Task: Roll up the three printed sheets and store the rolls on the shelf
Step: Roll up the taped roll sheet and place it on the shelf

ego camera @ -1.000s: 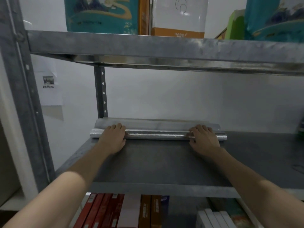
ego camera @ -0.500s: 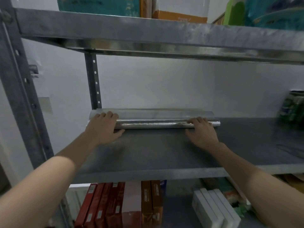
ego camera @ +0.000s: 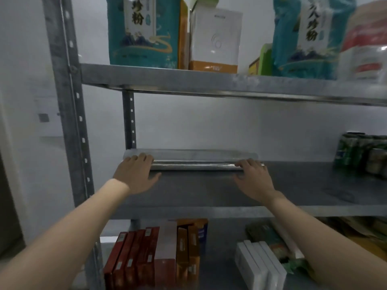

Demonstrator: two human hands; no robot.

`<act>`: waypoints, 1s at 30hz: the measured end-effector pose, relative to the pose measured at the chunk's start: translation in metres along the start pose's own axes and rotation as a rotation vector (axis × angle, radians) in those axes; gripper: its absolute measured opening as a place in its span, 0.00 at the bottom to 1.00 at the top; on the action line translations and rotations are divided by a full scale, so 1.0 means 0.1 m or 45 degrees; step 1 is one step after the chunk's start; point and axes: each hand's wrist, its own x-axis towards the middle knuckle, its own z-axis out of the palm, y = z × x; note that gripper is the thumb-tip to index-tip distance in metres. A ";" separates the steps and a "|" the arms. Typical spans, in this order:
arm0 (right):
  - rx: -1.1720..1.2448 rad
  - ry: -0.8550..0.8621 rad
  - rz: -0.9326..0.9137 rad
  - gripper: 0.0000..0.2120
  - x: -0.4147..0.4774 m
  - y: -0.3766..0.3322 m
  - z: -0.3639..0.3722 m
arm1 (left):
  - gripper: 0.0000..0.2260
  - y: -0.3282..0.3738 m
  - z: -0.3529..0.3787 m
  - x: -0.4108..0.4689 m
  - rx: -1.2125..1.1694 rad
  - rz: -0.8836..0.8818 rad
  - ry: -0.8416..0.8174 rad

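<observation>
Below the shelf's (ego camera: 209,191) front edge, red and orange boxes (ego camera: 146,254) are standing on a lower level. On the shelf, the left hand (ego camera: 136,174) is lying flat, fingers together over the left end of the front roll (ego camera: 194,166), thumb out to the side. The right hand (ego camera: 254,181) is resting with straight, slightly spread fingers on that roll's right end. A second roll (ego camera: 194,153) is lying just behind, along the back edge toward the back-left corner. Green cans (ego camera: 360,153) are standing toward the right edge.
</observation>
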 end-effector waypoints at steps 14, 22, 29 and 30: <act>0.032 0.000 -0.168 0.19 -1.63 0.09 -1.21 | 0.30 1.12 -1.03 -1.79 0.172 -0.065 -0.025; 0.065 0.042 -0.258 0.19 -2.18 -0.14 -1.86 | 0.28 1.29 -1.77 -2.57 0.135 -0.148 0.051; 0.112 0.046 -0.267 0.19 -2.75 -0.45 -2.22 | 0.26 1.32 -2.15 -3.31 0.063 -0.168 0.076; 0.121 0.042 -0.256 0.19 -2.87 -0.50 -2.25 | 0.26 1.32 -2.19 -3.45 0.060 -0.168 0.080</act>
